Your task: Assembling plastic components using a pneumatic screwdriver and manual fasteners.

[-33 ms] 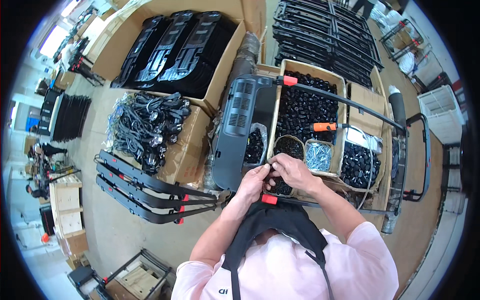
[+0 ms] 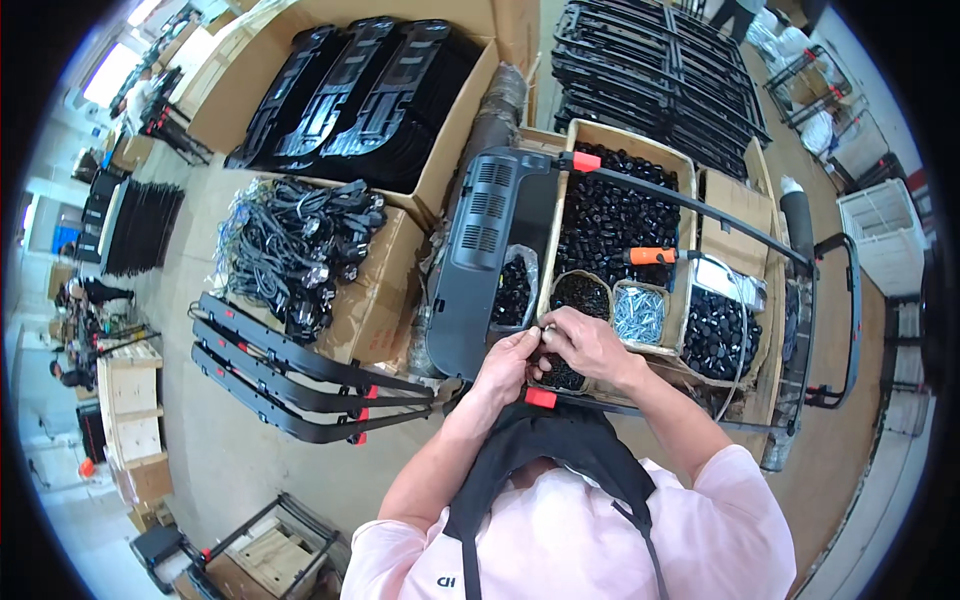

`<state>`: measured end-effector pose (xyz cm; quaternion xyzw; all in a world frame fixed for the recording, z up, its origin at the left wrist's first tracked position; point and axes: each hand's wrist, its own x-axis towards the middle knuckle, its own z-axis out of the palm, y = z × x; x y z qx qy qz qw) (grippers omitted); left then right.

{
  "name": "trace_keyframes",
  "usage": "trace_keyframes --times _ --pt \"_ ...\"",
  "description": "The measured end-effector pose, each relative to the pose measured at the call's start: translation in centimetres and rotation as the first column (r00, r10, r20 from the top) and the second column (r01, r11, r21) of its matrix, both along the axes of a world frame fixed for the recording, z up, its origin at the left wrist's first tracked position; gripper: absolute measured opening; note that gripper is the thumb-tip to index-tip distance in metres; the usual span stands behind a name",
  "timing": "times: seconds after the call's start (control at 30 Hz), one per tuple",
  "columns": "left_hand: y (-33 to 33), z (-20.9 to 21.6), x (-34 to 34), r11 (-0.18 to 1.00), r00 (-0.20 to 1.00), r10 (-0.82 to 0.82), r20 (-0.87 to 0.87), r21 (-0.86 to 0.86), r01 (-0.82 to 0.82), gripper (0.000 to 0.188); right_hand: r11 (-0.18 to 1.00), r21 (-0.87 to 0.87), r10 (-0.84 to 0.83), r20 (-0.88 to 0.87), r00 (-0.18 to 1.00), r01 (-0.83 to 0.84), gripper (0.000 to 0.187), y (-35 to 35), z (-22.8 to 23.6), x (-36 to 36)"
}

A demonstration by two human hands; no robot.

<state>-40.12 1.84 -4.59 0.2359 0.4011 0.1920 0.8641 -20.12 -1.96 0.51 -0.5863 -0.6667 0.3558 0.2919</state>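
My left hand [image 2: 511,362] and my right hand [image 2: 592,346] meet fingertip to fingertip over the near edge of a black tubular frame with red clips. Both are closed in a pinch; whatever lies between the fingers is too small and hidden to name. Just under them sits a tub of small dark screws [image 2: 563,374], partly covered by my fingers. Beyond it stands a round tub of dark screws [image 2: 582,293], and beside that a bin of silver screws [image 2: 638,313]. A black plastic cover [image 2: 465,265] with vent slots is on the frame's left end.
Black caps fill a large box [image 2: 620,220] and a smaller one [image 2: 718,335]. An orange-handled power tool [image 2: 652,256] lies across them. Left are curved black rails [image 2: 290,390], bundled cables [image 2: 300,250] on a carton and a box of black covers [image 2: 370,100]. Frames [image 2: 660,70] are stacked behind.
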Motion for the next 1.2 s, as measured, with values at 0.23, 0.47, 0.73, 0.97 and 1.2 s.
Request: trace_keyframes --times 0.23,0.47,0.73,0.97,1.2 --pt "0.1 -0.3 -2.5 0.996 0.996 0.081 0.023 0.031 -0.081 0.028 0.971 0.22 0.065 0.144 0.987 -0.096 0.03 1.7 0.0 -2.9" --pt "-0.3 1.1 -6.7 0.972 0.969 0.234 0.078 0.017 -0.236 0.032 0.998 0.042 0.045 0.088 0.995 -0.049 0.039 5.3 -0.4 -7.4" --pt "-2.3 2.3 -12.7 0.953 0.947 0.291 0.137 0.04 -0.299 0.034 0.973 0.157 0.143 0.165 0.976 -0.169 0.034 11.2 -1.9 -13.8" --pt "-1.9 2.1 -15.0 0.96 0.959 0.265 0.103 0.065 -0.273 0.03 0.965 0.164 0.157 0.266 0.951 -0.205 0.035 12.4 -2.8 -15.5" --pt "-0.4 1.3 -15.2 0.965 0.971 0.24 0.021 0.103 -0.24 0.028 0.982 0.063 0.146 0.348 0.926 -0.178 0.037 12.5 -1.7 -15.7"
